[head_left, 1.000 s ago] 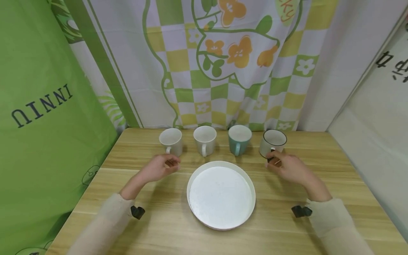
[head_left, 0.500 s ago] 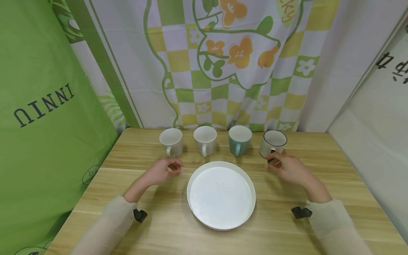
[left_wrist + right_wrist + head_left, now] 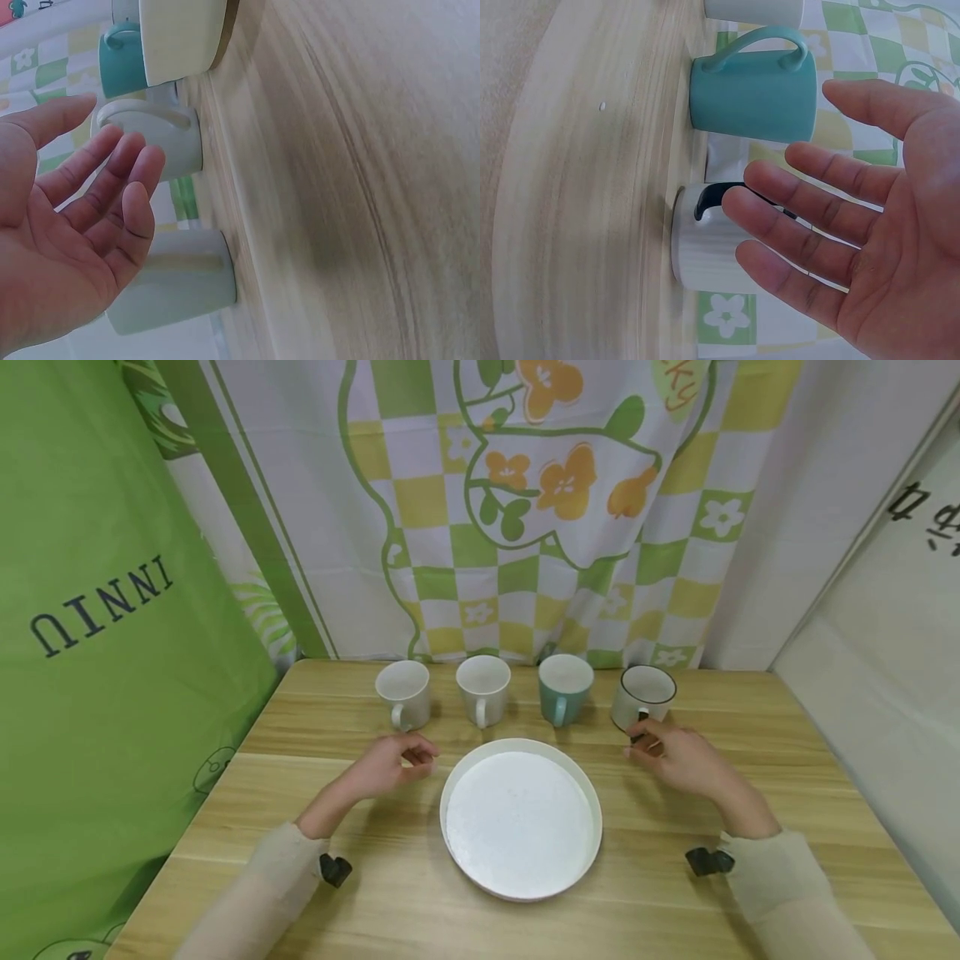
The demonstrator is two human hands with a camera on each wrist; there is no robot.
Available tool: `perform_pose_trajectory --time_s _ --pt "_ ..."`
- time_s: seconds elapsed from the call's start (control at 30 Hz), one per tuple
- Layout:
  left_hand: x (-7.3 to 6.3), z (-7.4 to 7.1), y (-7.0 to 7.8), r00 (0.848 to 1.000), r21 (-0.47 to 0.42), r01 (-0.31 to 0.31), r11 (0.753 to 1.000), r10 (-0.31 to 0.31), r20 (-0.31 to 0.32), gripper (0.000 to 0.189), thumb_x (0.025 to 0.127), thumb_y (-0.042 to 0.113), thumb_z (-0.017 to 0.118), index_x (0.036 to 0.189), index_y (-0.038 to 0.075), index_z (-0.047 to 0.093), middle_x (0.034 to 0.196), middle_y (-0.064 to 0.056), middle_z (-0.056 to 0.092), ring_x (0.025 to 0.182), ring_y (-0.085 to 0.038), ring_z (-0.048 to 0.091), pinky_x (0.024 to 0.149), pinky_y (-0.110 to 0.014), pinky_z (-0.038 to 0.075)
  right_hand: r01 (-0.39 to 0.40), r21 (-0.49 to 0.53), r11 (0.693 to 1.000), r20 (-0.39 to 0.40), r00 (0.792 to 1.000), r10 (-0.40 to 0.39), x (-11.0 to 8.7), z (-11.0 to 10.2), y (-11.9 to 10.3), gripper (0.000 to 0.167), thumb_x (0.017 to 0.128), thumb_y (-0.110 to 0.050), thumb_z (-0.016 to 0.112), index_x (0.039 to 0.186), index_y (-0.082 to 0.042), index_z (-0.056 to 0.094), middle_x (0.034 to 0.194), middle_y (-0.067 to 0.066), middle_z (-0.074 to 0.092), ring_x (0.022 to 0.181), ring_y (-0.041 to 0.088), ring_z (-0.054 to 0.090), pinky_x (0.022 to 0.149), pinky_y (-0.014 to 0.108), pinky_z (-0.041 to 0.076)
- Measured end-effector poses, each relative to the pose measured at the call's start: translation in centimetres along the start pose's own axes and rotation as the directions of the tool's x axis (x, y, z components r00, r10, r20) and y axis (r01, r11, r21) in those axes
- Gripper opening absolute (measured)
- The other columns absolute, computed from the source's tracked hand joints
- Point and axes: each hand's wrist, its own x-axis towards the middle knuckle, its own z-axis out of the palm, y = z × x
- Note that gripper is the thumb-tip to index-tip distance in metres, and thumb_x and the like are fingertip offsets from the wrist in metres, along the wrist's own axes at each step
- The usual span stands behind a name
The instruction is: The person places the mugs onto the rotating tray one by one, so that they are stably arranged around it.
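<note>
Where the right hand [image 3: 678,757] hovers by the black-rimmed mug [image 3: 626,707], its fingers are gently bent and parted, thumb held away; whether they touch the black handle [image 3: 714,196] I cannot tell. The left hand [image 3: 388,767] curves its fingers loosely, slightly spread, the thumb well apart from them, just beside the round tray [image 3: 521,827] and in front of the leftmost white mug [image 3: 408,703]. Both wrists angle inward from pale, soft-looking sleeves [image 3: 281,864], each with a black clip-like piece [image 3: 335,869] near the cuff. The tray is white and shallow, with a low wall. Behind it the mugs stand upright in a row, smooth-surfaced: the leftmost, a second white mug [image 3: 482,697], a tapering turquoise mug [image 3: 566,702], and the straighter-sided black-rimmed one. All rest on a wood-grained table [image 3: 795,802]. Beyond hang a checked curtain [image 3: 517,578] with orange flowers and a partial "cky", a green cloth [image 3: 112,710] lettered INNIU upside down, and a white cloth [image 3: 885,635] with cut-off dark characters
</note>
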Motion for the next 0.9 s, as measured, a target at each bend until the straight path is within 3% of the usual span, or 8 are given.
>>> perform_pose_trajectory --time_s 0.3,0.7,0.9 --pt "-0.1 0.6 0.3 1.0 -0.036 0.018 0.999 -0.017 0.014 0.017 0.091 0.008 0.071 0.108 0.003 0.071 0.095 -0.006 0.073 0.087 -0.014 0.067 0.08 -0.028 0.057 -0.009 0.011 1.0 -0.005 1.0 0.009 0.0 0.0 0.1 0.032 0.098 -0.027 0.064 0.12 -0.005 0.063 0.101 0.008 0.074 0.091 0.026 0.071 0.079 0.046 0.057" --pt "-0.2 0.9 0.8 0.999 -0.036 -0.012 0.999 0.014 0.035 0.018 0.09 0.005 0.071 0.107 0.0 0.07 0.092 -0.007 0.073 0.086 -0.017 0.069 0.079 -0.028 0.058 -0.029 0.037 0.999 0.001 1.0 0.029 -0.1 -0.4 0.4 0.037 0.099 -0.031 0.061 0.125 -0.005 0.062 0.105 0.011 0.073 0.093 0.027 0.07 0.08 0.044 0.056" --pt "-0.4 1.3 0.7 0.998 -0.06 0.028 0.998 -0.024 0.062 0.02 0.09 0.007 0.071 0.11 0.002 0.07 0.093 -0.006 0.073 0.087 -0.014 0.067 0.08 -0.026 0.057 -0.034 0.045 0.998 0.003 0.999 0.034 -0.1 -0.5 0.7 0.038 0.099 -0.031 0.061 0.126 -0.004 0.062 0.106 0.012 0.073 0.093 0.028 0.07 0.079 0.045 0.056"
